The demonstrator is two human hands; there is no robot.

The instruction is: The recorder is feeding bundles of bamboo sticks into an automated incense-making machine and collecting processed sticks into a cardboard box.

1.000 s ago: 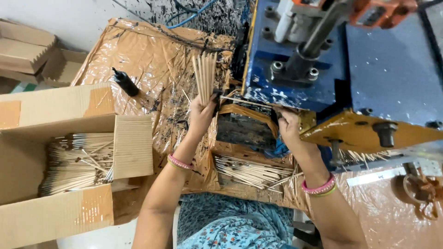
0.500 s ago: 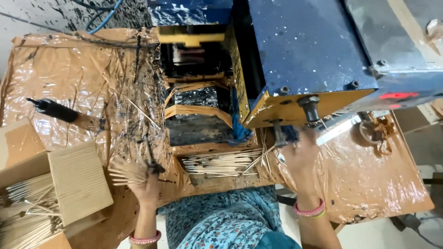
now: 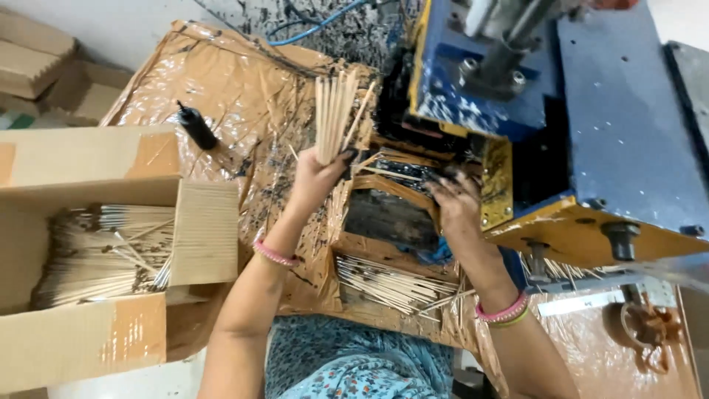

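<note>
Bamboo sticks [image 3: 334, 111] stand fanned in the closed left hand [image 3: 319, 174]; the right hand [image 3: 454, 203], fingers loosely curled, rests by the blue machine [image 3: 628, 133]'s tray [image 3: 391, 192]

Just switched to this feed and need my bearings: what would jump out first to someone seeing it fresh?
First, the left hand at centre, gripping a fan of thin bare wooden sticks upright above the plastic-wrapped table. Next, the big blue and yellow machine at upper right, with the right hand at its stained feed tray. At left, an open cardboard box is packed with dark-coated sticks.
</note>
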